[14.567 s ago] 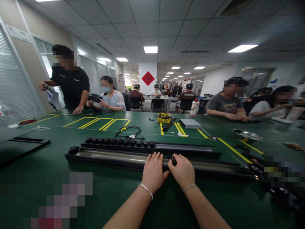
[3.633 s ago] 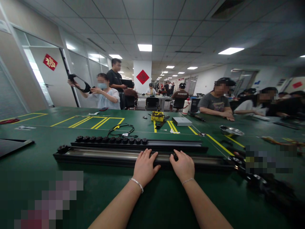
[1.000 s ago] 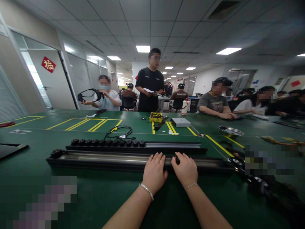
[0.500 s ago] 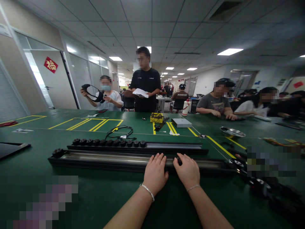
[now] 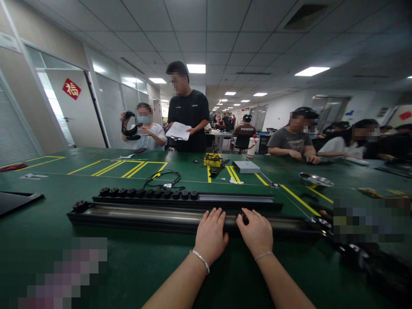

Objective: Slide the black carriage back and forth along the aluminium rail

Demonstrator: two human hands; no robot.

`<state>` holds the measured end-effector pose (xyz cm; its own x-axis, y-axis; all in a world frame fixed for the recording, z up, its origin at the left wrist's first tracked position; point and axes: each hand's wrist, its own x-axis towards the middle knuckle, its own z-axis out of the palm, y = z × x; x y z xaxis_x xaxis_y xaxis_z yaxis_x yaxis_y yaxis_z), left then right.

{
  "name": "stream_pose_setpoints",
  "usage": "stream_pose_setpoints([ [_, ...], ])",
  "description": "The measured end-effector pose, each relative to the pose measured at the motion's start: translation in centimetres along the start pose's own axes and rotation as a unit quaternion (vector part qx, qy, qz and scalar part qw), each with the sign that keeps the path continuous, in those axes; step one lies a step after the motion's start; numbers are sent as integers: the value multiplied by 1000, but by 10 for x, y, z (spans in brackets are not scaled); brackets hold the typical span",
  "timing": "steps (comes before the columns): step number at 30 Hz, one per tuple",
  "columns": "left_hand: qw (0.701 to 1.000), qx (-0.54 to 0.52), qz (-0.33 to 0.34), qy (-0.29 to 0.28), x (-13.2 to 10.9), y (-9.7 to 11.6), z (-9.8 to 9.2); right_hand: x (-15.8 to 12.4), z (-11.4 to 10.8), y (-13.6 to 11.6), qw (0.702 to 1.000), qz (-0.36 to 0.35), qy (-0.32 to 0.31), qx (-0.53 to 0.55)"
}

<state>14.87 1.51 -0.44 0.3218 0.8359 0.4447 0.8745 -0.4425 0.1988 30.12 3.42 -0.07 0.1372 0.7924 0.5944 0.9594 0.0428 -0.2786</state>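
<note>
A long black tray (image 5: 138,213) with a shiny metal channel lies across the table before me. My left hand (image 5: 210,236) rests on its near edge, fingers stretched out flat over the channel, with nothing visible in it. To the right, my right hand (image 5: 256,234) pinches a small black part (image 5: 245,219) between thumb and forefinger, above the same channel. Its shape is mostly hidden by the fingers. One similar black knob-like piece (image 5: 80,205) sits at the tray's left end. Behind runs a second black tray (image 5: 238,198), whose left half carries a row of several black pieces.
A black cable (image 5: 162,178) lies behind the trays. Farther back are a yellow box (image 5: 212,160), a pale flat box (image 5: 246,166) and a metal bowl (image 5: 316,180). Dark cluttered equipment (image 5: 360,253) lies to my right. Several people sit or stand around the table.
My hands keep nearly the same pose over the tray. Across the table, the standing person shifts left with the papers tilted, and the seated person turns the black headset.
</note>
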Motion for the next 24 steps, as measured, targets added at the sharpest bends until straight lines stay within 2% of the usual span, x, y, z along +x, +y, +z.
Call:
stream_pose_setpoints([
  [24,1000,9,2,5,0,0,0,1,1,5,1000,-19,1,-2],
])
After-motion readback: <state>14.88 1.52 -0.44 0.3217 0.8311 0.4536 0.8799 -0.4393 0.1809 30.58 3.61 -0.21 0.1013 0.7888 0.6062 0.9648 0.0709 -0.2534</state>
